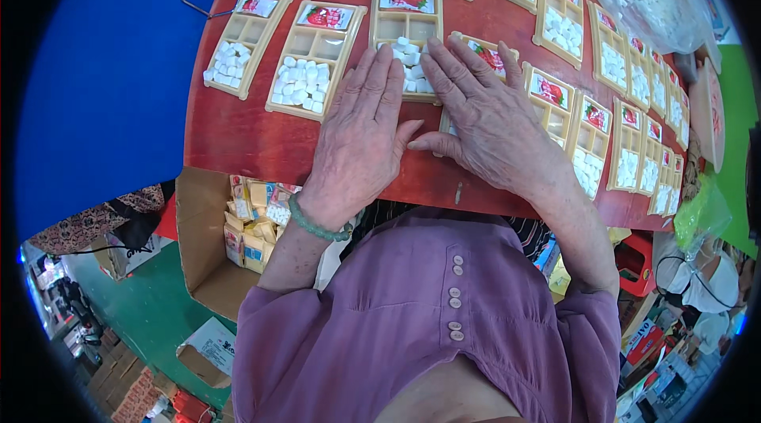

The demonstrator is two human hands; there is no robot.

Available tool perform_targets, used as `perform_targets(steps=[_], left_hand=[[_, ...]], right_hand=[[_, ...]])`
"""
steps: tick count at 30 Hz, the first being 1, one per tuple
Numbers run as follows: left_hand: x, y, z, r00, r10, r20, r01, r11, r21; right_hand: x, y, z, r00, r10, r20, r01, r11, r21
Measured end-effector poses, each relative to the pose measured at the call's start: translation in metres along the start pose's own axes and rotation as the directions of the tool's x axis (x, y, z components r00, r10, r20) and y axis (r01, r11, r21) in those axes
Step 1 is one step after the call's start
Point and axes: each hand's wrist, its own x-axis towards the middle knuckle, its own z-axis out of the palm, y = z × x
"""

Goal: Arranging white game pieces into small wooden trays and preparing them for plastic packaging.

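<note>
Left hand [361, 126] flat, fingers together, palm down on red table [238, 137]; fingertips touch tan compartment tray [406, 30] with white cubes. Right hand [487, 118] flat too, fingers slightly spread, covering next tray [485, 53], likely pressing it level. Nothing gripped. More filled trays [313, 58] fan beyond fingertips, tight together. Bare table left of left hand; table edge just behind wrists, open carton [202, 248] below.

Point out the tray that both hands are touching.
The tan tray in the near row's middle: left hand and right hand fingertips both reach its white cubes; neighbouring trays lie untouched or under one hand.
</note>
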Motion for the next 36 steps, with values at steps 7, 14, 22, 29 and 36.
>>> perform_targets(steps=[7,14,22,29,36], left_hand=[[-0.002,0.002,-0.002,0.997,-0.045,-0.069,0.038,0.994,-0.102],[-0.003,-0.002,0.001,0.999,-0.016,-0.033,0.014,0.998,-0.063],[-0.004,0.001,-0.001,0.999,-0.033,-0.022,0.03,0.995,-0.094],[-0.003,0.001,-0.002,0.999,-0.03,-0.018,0.029,0.994,-0.102],[-0.004,0.001,-0.003,0.999,-0.037,-0.007,0.037,0.995,-0.095]], right_hand=[[0.009,0.005,-0.009,0.999,-0.014,-0.047,0.014,1.0,0.006],[0.025,0.004,0.0,1.0,-0.022,-0.022,0.023,0.998,0.064],[0.016,0.01,0.009,0.996,-0.052,-0.069,0.056,0.997,0.046],[0.012,0.009,0.006,0.999,-0.043,-0.004,0.043,0.994,0.099],[0.013,0.011,0.002,0.998,-0.05,0.024,0.049,0.997,0.062]])
